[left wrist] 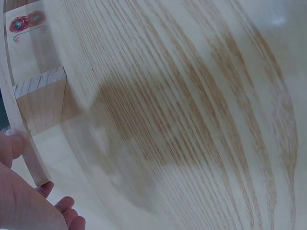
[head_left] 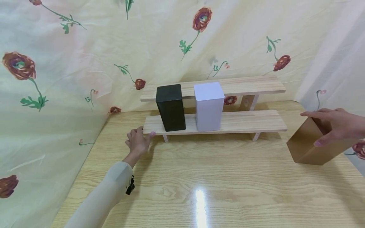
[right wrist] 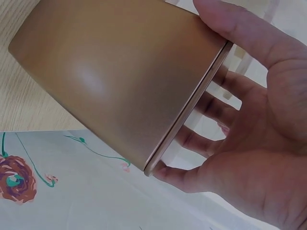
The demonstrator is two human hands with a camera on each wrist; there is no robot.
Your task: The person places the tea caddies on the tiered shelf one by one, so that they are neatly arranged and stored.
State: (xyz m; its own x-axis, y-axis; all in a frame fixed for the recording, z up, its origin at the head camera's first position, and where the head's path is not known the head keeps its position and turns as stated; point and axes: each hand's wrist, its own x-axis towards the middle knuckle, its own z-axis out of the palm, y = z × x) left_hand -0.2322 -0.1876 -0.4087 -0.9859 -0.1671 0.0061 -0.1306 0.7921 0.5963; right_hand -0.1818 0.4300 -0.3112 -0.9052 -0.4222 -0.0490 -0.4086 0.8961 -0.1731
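Note:
In the head view a small two-tier wooden shelf (head_left: 251, 122) stands at the back of the table. My left hand (head_left: 138, 141) grips the left end of its lower board, the thumb on the front edge (left wrist: 34, 160) and the fingers around the end. On that board stand a black box (head_left: 172, 110) and, to its right, a white box (head_left: 209, 109), both upright and apart. Over at the right, my right hand (head_left: 337, 123) holds a gold-brown box (head_left: 316, 147) by its upper end, tilted. The right wrist view shows the thumb on one face and the fingers across the rim (right wrist: 192, 110).
The upper board (head_left: 253, 84) runs behind the boxes, above the lower one. A flower-printed cloth (head_left: 165, 41) hangs behind the table and along its sides. The wood-grain table (head_left: 171, 177) spreads out in front, with a bright light reflection on it.

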